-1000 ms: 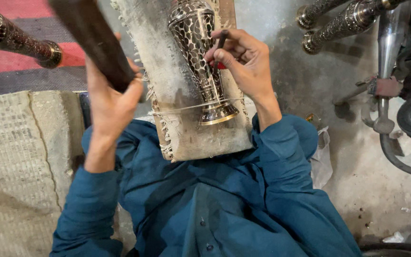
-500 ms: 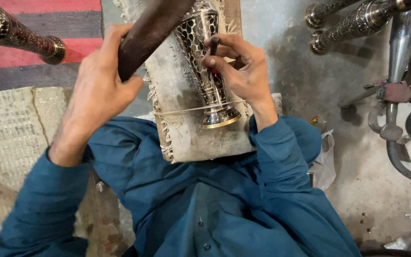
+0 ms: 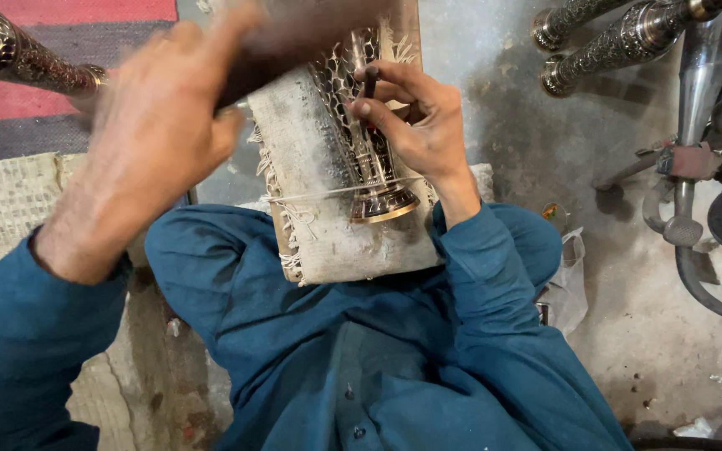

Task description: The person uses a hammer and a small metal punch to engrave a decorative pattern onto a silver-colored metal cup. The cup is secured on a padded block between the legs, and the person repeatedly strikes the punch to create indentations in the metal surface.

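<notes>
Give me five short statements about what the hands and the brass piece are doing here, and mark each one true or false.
1. The right hand pinches a thin dark tool against the brass piece. True.
2. The left hand rests empty on the floor. False: it is raised and grips a dark wooden block, blurred by motion.
3. The brass piece lies on a padded board across the person's lap. True.
4. A string crosses the board and the brass piece near its base. True.
5. Both sleeves are red. False: they are blue-green.
</notes>
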Motion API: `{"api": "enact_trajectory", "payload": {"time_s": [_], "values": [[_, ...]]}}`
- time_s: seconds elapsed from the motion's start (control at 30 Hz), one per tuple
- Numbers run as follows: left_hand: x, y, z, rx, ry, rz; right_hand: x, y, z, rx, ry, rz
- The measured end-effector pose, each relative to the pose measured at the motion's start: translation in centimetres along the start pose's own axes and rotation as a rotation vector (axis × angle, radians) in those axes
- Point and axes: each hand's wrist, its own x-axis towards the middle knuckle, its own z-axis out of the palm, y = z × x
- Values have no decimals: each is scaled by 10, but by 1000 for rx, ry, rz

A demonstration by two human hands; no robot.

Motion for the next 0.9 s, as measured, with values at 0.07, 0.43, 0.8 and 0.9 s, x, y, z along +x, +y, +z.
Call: {"api": "enact_trajectory", "payload": {"time_s": [0.07, 0.43, 0.8, 0.9], "values": [[0, 2, -2, 36, 11, 82, 1, 0, 0, 4, -4, -1], [-5, -2, 1, 306, 36, 47, 2, -3, 1, -53, -7, -19], [-7, -9, 10, 89, 88, 59, 2, -6, 2, -100, 9, 15], [-6, -11, 12, -126, 106, 60, 1, -6, 2, -15, -7, 48]]}}
